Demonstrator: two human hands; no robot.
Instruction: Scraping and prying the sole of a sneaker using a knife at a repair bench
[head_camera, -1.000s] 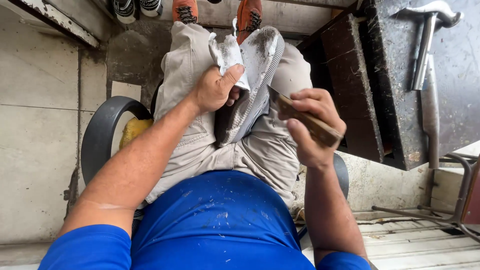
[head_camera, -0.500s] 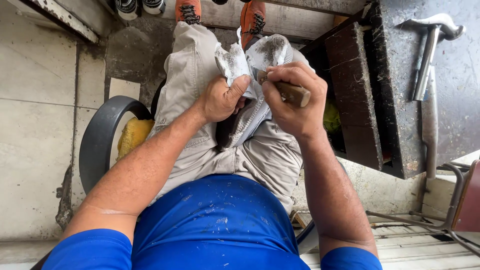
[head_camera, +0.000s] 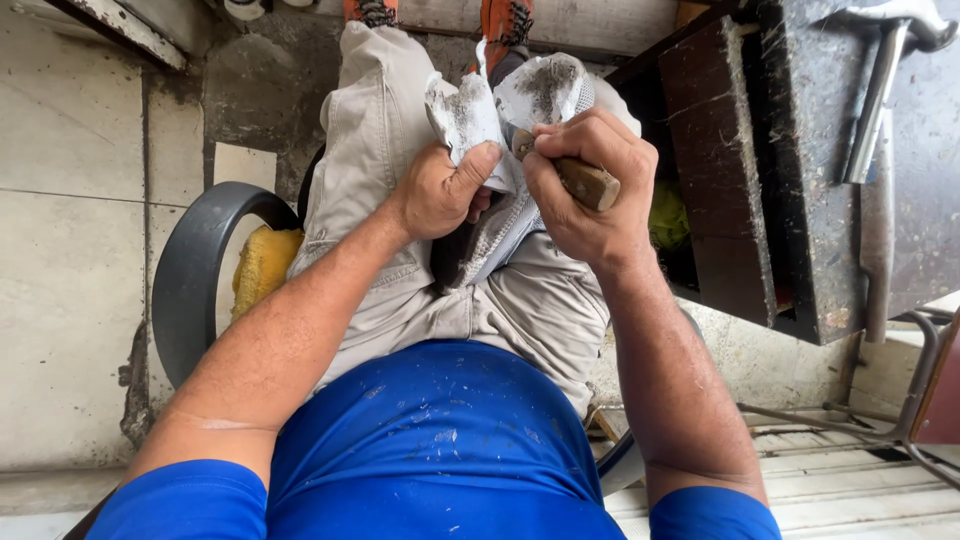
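Since 1 second ago, the right hand (head_camera: 585, 190) has come in from the side and now sits close against the left hand (head_camera: 440, 190) over the lap. Its grip is clamped around a wooden-handled tool (head_camera: 585, 182); the working end is hidden behind the fingers and the shoe, so its kind is hard to make out. The left hand's grip is closed on a white shoe (head_camera: 510, 130), thumb pressed on the upturned, grey-smeared sole, with the rest of the shoe partly covered by both hands. On the dark surface (head_camera: 800, 200) at right lies a hammer (head_camera: 880, 90), its head cut off by the frame edge. A black tyre (head_camera: 200, 280) with a yellow sponge (head_camera: 262, 268) sits at left.
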